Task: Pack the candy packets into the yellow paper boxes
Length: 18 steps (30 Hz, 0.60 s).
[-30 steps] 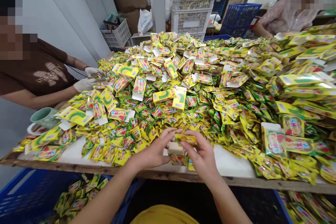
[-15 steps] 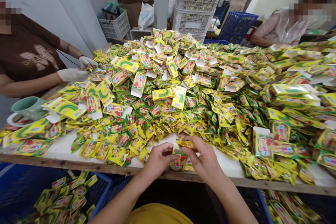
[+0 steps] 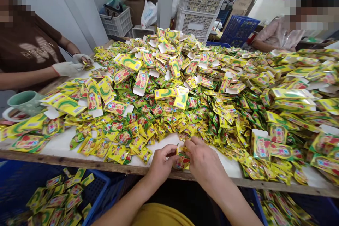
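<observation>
My left hand point(image 3: 162, 165) pinches a small yellow and green candy box point(image 3: 181, 162) by its left side, upright at the table's front edge. White flaps stand open at its top. My right hand point(image 3: 206, 159) is closed over the top and right side of this box, hiding part of it; no sachet shows between its fingers. Just beyond both hands lies a heap of small candy sachets point(image 3: 196, 118). Flat yellow boxes point(image 3: 165, 93) with open white flaps rest on the heap.
A green mug point(image 3: 25, 102) stands at the left. Blue crates point(image 3: 102, 187) holding filled boxes sit below the table edge point(image 3: 79, 161). Gloved hands point(image 3: 70, 67) of a co-worker handle small items at far left. Another person point(image 3: 280, 35) sits at far right. White crates point(image 3: 198, 21) are stacked behind.
My right hand has moved down over the box's mouth, and the sachet it held above the box is out of sight. The co-worker's gloved hands have shifted left.
</observation>
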Each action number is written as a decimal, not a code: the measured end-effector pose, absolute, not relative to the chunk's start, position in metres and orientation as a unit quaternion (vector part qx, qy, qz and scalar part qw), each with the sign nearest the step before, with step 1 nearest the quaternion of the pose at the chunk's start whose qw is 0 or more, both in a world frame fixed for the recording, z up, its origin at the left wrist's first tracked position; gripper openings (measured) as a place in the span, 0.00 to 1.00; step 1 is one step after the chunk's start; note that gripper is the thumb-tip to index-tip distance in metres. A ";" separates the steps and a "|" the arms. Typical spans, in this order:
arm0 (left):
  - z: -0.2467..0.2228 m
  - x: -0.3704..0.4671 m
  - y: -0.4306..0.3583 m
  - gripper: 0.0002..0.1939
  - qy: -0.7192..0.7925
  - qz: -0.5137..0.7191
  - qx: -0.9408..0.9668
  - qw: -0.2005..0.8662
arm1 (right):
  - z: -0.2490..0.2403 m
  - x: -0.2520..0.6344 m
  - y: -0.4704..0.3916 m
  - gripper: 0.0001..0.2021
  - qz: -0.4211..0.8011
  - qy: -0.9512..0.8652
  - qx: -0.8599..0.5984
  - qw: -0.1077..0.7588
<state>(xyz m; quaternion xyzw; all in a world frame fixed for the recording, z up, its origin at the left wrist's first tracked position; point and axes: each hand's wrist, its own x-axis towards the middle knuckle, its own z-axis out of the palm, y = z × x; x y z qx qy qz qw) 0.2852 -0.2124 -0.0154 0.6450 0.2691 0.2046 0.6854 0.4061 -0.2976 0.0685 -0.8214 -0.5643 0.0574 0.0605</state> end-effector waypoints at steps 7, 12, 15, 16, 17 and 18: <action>-0.012 0.284 -0.214 0.06 0.245 0.203 0.645 0.694 | 0.075 0.403 -0.285 0.14 0.097 -0.645 -0.758 0.024; -0.021 0.284 -0.210 0.09 0.264 0.202 0.580 0.744 | 0.064 0.415 -0.286 0.12 0.136 -0.628 -0.752 0.143; -0.026 0.283 -0.209 0.10 0.258 0.194 0.548 0.772 | 0.053 0.425 -0.295 0.09 0.123 -0.647 -0.714 0.238; -0.027 0.283 -0.208 0.11 0.253 0.195 0.546 0.774 | 0.050 0.427 -0.298 0.10 0.112 -0.653 -0.704 0.257; -0.027 0.283 -0.209 0.11 0.249 0.196 0.547 0.775 | 0.047 0.428 -0.300 0.09 0.099 -0.654 -0.699 0.271; -0.028 0.282 -0.209 0.11 0.245 0.198 0.549 0.775 | 0.045 0.429 -0.302 0.09 0.087 -0.653 -0.697 0.283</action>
